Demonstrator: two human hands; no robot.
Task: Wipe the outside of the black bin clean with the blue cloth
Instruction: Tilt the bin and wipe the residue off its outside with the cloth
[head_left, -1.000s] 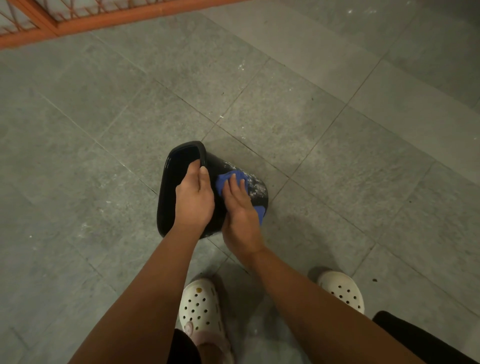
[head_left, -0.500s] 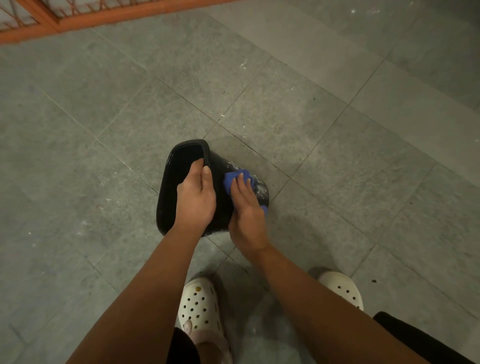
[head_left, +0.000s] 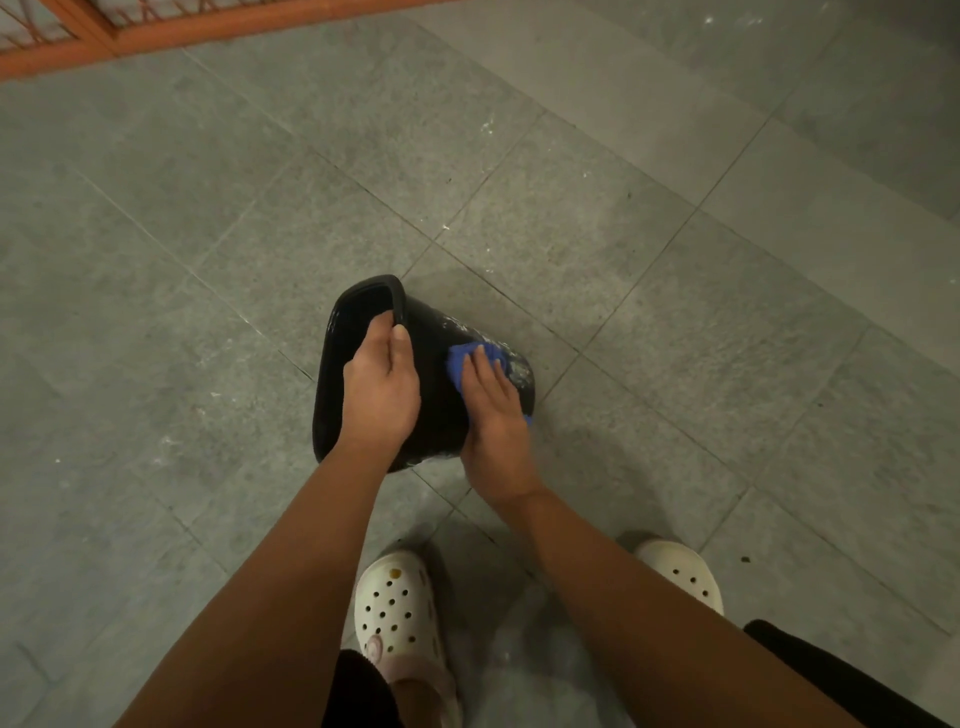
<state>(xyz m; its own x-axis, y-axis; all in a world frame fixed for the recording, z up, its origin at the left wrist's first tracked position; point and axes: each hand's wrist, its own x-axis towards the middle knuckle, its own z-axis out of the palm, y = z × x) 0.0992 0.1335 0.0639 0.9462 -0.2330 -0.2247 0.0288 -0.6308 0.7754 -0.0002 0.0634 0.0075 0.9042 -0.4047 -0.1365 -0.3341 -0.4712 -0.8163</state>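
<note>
Your left hand (head_left: 382, 387) curls its fingers over the black bin (head_left: 434, 358) rim, gripping to steady it tipped sideways | your right hand (head_left: 493, 410) lies flat-fingered, pressing the blue cloth (head_left: 461, 359) onto the speckled outer wall | bin on tiled floor (head_left: 571, 234), just ahead of your clogs (head_left: 397, 608)

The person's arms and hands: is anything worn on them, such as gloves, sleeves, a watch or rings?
Nothing that shows. The left hand and right hand are ungloved; the left forearm and right forearm are bare to the frame's edge, with no sleeve, watch or bracelet. No ring shows.
</note>
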